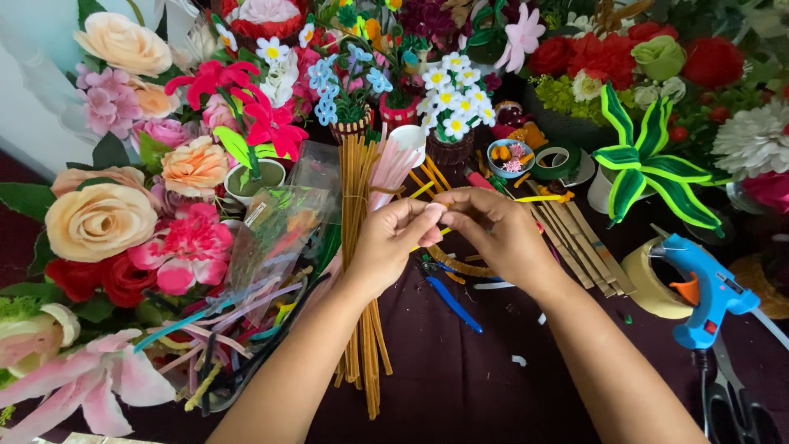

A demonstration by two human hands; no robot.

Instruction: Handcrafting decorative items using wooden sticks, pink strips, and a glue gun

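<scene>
While both hands meet at mid-frame, the left hand (394,238) and right hand (493,234) pinch a pink stem (433,235) between closed fingertips. It looks light, soft and bendable, best gripped near its ends. A blue glue gun (703,288) lies at right.

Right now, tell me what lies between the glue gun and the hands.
In the head view, a bundle of flat tan sticks lies between the glue gun and the hands, beside a tape roll at the gun's nozzle.
</scene>
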